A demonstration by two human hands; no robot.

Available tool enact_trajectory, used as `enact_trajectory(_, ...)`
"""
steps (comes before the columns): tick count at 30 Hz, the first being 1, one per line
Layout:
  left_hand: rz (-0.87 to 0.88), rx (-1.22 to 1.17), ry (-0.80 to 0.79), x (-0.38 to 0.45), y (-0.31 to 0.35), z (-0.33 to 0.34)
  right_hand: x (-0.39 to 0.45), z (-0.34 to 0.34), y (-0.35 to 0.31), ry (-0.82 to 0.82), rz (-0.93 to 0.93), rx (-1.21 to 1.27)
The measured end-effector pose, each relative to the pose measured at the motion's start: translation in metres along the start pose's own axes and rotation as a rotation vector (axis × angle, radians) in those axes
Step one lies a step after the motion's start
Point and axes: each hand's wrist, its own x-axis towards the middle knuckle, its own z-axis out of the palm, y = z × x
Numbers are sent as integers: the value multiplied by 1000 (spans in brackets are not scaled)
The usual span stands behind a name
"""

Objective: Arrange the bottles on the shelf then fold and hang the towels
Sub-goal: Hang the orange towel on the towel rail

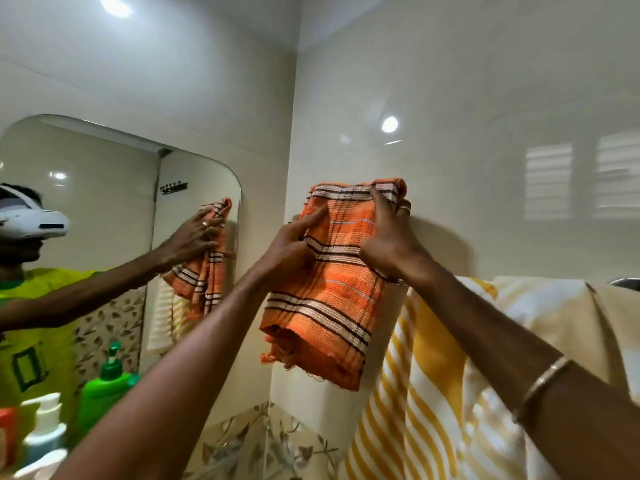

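Both hands hold the folded orange towel (332, 282) up against the wall: the left hand (294, 244) pinches its left edge, the right hand (388, 244) grips its upper part. Right of the orange towel hangs a yellow striped towel (433, 393); left of it are the mirror (114, 188) and, lower, a green pump bottle (104, 389).

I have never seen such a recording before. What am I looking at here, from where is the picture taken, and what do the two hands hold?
There is no machine. A person wears a camera on the head, so you look along their own arms. The left hand and the right hand both hold a folded orange striped towel up against the tiled wall. Beside it, to the right, a yellow and white striped towel hangs. At the left a mirror shows the person, and a green pump bottle stands with other bottles.
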Motion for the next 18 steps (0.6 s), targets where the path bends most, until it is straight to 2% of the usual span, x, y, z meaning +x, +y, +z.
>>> enact_trajectory(5, -115, 148, 1, 29, -34, 8, 3, 8, 11, -97, 223, -355)
enact_trajectory(7, -91, 337, 20, 32, -40, 11, -4, 9, 7, -17, 122, -597)
enact_trajectory(9, -95, 450, 71, 32, -44, 14, -9, 15, 0, 95, -75, -763)
enact_trajectory(10, -106, 502, 75, 33, -48, 15, -8, 20, -6, 110, -161, -788)
enact_trajectory(12, -103, 597, 65, 34, -52, 17, -4, 27, -16, 7, -224, -702)
enact_trajectory(15, -119, 638, 32, 36, -53, 17, 6, 35, -22, -229, -149, -603)
enact_trajectory(18, -81, 605, 100, 29, -64, 20, 26, 37, -18, -320, -68, -641)
